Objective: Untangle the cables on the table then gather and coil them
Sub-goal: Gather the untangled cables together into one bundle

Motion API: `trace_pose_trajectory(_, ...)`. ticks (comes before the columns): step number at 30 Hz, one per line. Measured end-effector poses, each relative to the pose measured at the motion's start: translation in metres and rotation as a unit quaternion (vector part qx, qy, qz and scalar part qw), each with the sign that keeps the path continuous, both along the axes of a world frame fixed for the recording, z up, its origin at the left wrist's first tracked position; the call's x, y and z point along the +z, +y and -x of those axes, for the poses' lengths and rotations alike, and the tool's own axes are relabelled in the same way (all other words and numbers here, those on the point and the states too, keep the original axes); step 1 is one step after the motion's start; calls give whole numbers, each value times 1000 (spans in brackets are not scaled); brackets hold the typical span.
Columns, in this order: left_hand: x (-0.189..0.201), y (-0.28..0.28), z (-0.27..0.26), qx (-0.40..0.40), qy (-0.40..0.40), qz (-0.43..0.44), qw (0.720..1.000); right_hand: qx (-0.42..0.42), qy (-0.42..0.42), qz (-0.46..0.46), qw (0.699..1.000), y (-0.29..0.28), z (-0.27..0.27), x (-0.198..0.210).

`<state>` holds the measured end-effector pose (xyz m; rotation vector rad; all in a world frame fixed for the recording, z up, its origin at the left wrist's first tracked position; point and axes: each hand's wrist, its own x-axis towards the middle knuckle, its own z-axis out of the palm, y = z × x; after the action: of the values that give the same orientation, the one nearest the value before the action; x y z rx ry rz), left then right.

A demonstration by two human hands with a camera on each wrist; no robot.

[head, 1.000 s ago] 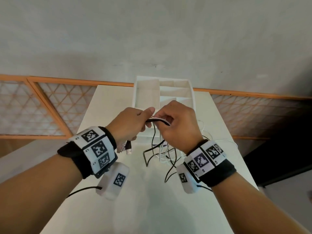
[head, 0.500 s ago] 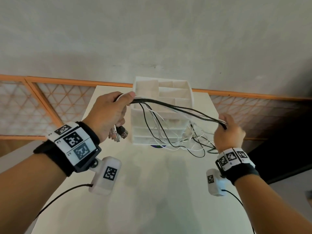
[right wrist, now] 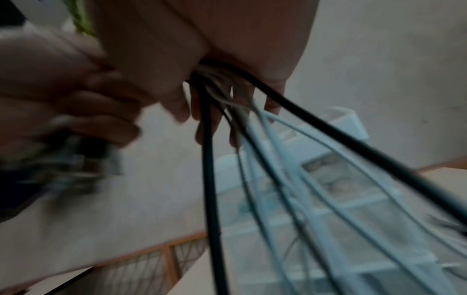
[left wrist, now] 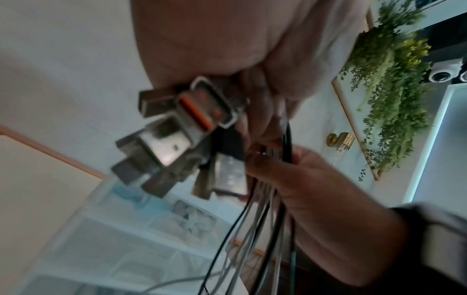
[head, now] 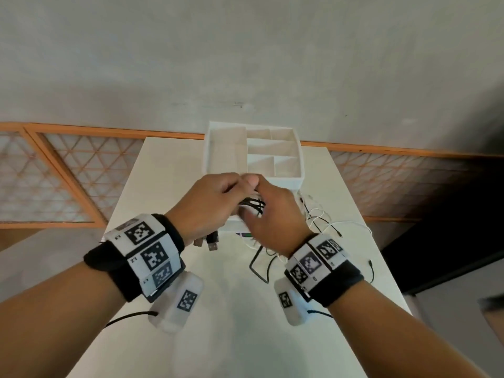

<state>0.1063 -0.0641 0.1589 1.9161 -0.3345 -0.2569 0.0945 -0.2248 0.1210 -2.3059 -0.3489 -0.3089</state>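
Both hands meet above the table in front of the white organizer. My left hand [head: 215, 203] grips a bundle of black and white cables [head: 252, 204], and their USB plugs [head: 208, 242] hang below its palm; the left wrist view shows several plugs [left wrist: 192, 135] bunched under the fist. My right hand [head: 268, 216] is closed round the same bundle right beside the left, and the strands fan out from its fingers [right wrist: 209, 103] in the right wrist view. Loose black and white cable ends [head: 324, 227] trail on the table to the right.
A white compartment organizer [head: 226, 148] stands on the far middle of the white table [head: 245, 336]. An orange lattice railing [head: 68, 170] runs behind the table on both sides. The table's right edge lies close to the trailing cable ends.
Half a second ago my hands were wide apart with the cables stretched between them. The right hand has now come back to the left, folding the bundle together.
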Motion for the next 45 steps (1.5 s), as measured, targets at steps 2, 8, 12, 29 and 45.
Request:
trace_pose_trajectory(2,-2,6,-1,16,1,-12,1000,-75,28,0,997,-11,-15,-6)
trace_pose_trajectory(8,-26,34,1,23,61,1,998,-234,31,-50,971,-57,-27,-6)
trace_pose_trajectory(12,-61,44,6,2,139,10,990,-271,-18,-100,957,-60,-30,2)
trace_pose_trajectory(29,8,-21,-6,-7,131,61,989,-117,-27,-128,984,-38,-2,15)
trace_pose_trajectory(45,41,15,-22,31,74,19,997,-199,223,64,952,-96,-11,-36)
